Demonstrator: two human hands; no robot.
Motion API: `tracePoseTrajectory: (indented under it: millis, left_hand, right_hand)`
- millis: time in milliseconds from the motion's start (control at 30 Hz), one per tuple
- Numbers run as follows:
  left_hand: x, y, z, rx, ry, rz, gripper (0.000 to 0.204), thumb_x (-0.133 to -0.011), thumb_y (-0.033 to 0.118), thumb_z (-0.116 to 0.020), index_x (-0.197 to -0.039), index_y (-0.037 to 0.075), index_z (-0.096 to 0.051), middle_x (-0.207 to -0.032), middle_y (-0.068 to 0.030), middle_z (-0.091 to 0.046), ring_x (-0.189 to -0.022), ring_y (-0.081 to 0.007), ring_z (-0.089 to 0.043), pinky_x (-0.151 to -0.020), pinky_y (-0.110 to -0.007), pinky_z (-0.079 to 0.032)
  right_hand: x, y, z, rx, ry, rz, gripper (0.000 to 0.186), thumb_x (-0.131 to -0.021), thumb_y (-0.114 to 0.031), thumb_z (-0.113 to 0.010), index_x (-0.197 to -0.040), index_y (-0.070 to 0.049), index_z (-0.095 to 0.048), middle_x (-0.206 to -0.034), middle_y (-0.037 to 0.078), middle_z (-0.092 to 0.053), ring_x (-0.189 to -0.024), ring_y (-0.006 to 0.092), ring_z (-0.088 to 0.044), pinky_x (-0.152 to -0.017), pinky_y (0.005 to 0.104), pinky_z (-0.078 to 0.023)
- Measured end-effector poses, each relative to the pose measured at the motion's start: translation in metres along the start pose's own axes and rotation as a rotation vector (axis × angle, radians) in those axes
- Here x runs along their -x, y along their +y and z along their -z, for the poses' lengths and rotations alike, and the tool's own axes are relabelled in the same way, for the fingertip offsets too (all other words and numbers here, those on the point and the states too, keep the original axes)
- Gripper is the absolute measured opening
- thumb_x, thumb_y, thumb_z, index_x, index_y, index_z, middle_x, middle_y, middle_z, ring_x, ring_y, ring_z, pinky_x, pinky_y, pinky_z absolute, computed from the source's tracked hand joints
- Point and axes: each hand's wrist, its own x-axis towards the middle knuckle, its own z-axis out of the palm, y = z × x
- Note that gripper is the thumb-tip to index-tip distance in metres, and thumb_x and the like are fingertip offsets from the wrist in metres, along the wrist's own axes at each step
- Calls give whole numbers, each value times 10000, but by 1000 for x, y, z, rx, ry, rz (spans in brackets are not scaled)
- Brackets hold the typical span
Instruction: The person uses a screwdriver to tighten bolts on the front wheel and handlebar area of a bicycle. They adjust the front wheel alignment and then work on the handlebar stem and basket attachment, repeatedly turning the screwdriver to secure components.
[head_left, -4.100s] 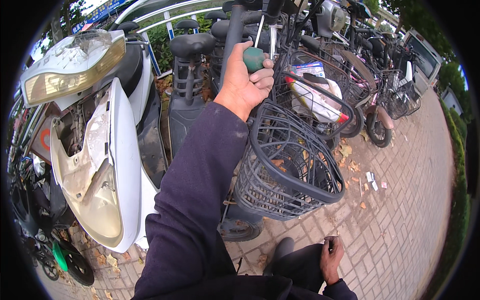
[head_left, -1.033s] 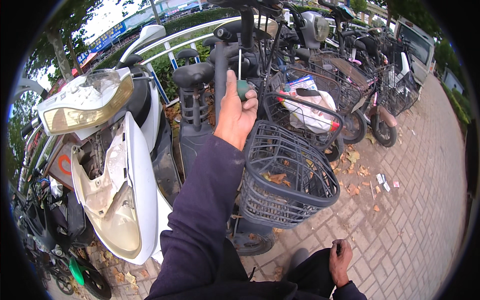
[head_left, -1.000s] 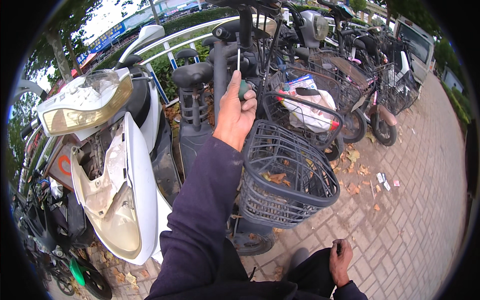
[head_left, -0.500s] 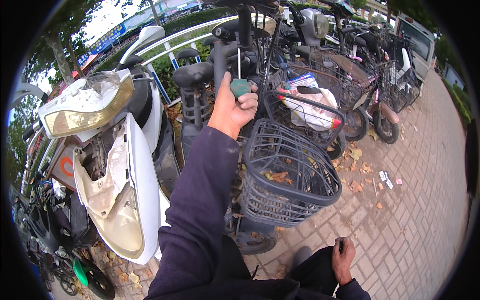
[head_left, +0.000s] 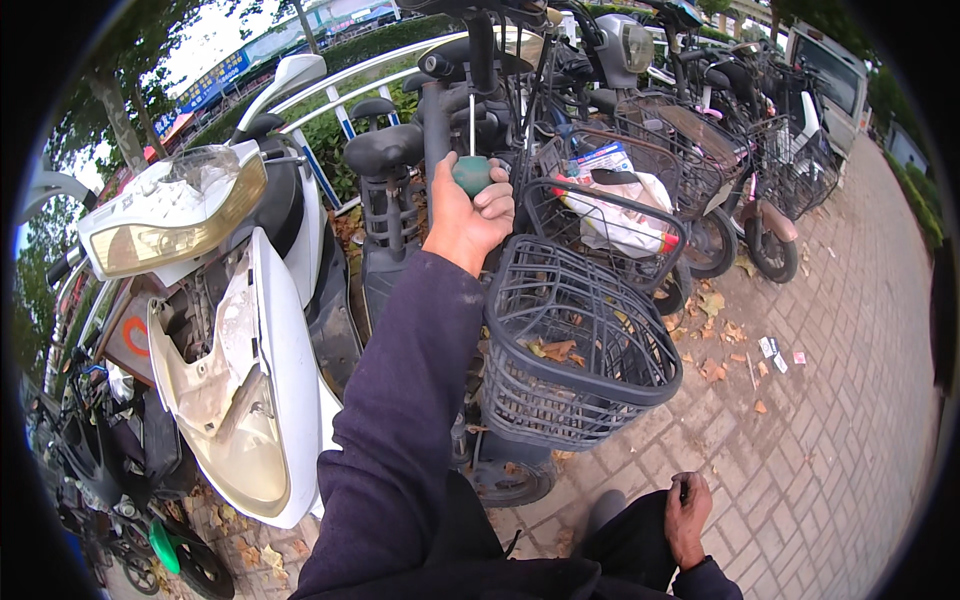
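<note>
My left hand [head_left: 466,220] is raised, its fingers wrapped round the green handle of a screwdriver [head_left: 471,176]. The thin silver shaft points upward to the underside of a black handlebar part [head_left: 482,65]; exact contact there is too small to tell. A dark upright tube [head_left: 434,115] stands just left of it. Below my wrist sits a black bike basket [head_left: 585,390] with dry leaves inside. My right hand [head_left: 686,520] hangs low beside my thigh, fingers curled; whatever they might hold is hidden.
A white scooter [head_left: 290,380] with a loose front panel is at left. Parked bikes [head_left: 770,255] line the white railing [head_left: 335,110], one basket holding a white bag [head_left: 625,210]. A van [head_left: 832,75] stands behind. Fallen leaves and scraps lie on the brick pavement [head_left: 840,370].
Since 4.1 seconds ago the view has shifted, showing more background. Over the last second my left thumb and fingers have shifted on the green handle, exposing more of it. My right hand stays low.
</note>
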Motion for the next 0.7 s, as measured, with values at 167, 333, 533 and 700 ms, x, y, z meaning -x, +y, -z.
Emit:
tracePoseTrajectory:
  millis: [167, 333, 533, 700]
  left_hand:
    - [2, 4, -5, -69, 72, -1, 552, -1012, 554, -454, -977, 7, -521, -843, -97, -535, -510, -120, -422, -402, -255, -288]
    - [8, -7, -7, -14, 90, -209, 542, -945, 531, -655, -991, 11, -505, -881, -104, -546, -625, -130, -488, -427, -229, -321]
    - [3, -12, -2, -93, 12, -302, 387, -918, 312, -755, -988, 37, -493, -898, -110, -550, -602, -120, -491, -410, -219, -324]
    - [-2, 7, 0, -12, 16, 34, 395, -951, 428, -571, -944, 34, -535, -790, -75, -559, -428, -106, -390, -382, -250, -266]
  right_hand:
    - [2, -1, 0, 5, -14, -20, 57, -867, -60, -609, -872, -6, -626, -834, 179, -604, -790, 364, -604, -713, 438, -474]
    - [1, -3, 1, -10, -14, -23, 58, -875, -57, -607, -868, 0, -619, -835, 184, -602, -789, 363, -603, -713, 442, -472]
    - [2, -4, 4, 3, -23, 15, 65, -895, -52, -591, -875, 8, -609, -833, 193, -599, -795, 375, -600, -719, 447, -470]
    - [1, -5, 2, -58, -33, -50, 75, -899, -57, -590, -877, 12, -612, -837, 198, -605, -803, 378, -600, -728, 447, -468]
